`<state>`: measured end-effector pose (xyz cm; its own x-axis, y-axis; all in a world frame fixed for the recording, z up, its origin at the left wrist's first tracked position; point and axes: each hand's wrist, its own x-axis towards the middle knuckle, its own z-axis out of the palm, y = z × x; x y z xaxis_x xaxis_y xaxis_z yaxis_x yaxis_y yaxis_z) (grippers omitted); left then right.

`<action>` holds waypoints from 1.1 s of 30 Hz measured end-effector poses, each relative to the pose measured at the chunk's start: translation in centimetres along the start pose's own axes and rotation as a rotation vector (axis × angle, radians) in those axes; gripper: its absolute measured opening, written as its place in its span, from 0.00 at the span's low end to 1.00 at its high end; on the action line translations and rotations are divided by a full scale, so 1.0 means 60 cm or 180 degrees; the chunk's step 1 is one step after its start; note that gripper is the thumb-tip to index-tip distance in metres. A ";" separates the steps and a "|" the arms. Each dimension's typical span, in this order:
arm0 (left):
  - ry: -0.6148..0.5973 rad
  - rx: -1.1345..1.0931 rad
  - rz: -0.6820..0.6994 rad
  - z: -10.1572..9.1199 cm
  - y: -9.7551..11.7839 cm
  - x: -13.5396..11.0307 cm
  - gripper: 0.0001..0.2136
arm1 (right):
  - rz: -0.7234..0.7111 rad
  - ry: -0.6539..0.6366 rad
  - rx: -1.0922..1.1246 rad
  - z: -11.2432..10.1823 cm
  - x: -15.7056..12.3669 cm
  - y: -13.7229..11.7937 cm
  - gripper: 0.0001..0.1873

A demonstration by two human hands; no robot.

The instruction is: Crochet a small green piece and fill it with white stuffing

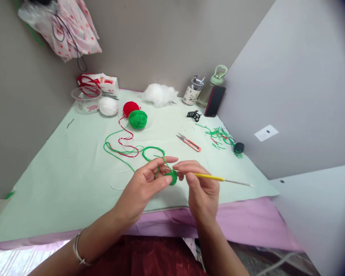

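Left grip (pixel 140 187) pinches the green crochet (pixel 172 178) over the bench (pixel 66 180), near side; right grip (pixel 202 188) steadies the yellow hook (pixel 208 176) at it. Little seems done (much yarn left on the far green ball (pixel 138 119)).

left hand (pixel 143 184): pinches green crochet piece (pixel 173 178) | right hand (pixel 202 188): grips yellow-handled hook (pixel 209 176) | orange snips (pixel 192 144): lying beyond

Left grip (pixel 143 182) pinching, index finger (pixel 164 160) extended; right grip (pixel 202 186) pinching close beside; forearms (pixel 103 235) angled inward.
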<state>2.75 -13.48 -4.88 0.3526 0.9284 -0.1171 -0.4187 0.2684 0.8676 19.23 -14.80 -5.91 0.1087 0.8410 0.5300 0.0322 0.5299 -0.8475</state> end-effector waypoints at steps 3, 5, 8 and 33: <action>0.0060 0.0000 0.0093 0.003 -0.006 0.001 0.16 | -0.0237 -0.0072 -0.0413 0.006 -0.007 0.000 0.12; 0.0170 -0.0094 0.0129 0.004 -0.009 0.003 0.18 | -0.0540 -0.0058 -0.0885 0.007 -0.015 0.002 0.16; 0.0171 -0.0476 -0.0204 0.004 -0.009 0.007 0.21 | -0.1135 -0.0136 -0.1587 0.004 -0.023 0.005 0.20; 0.0147 0.0653 0.0288 -0.014 -0.004 0.000 0.16 | 0.0179 0.0048 -0.0344 -0.010 -0.009 -0.012 0.12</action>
<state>2.14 -13.34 -5.48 0.2807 0.9584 -0.0522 -0.2663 0.1300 0.9551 19.74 -15.69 -5.63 0.1283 0.8669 0.4817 0.1326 0.4663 -0.8746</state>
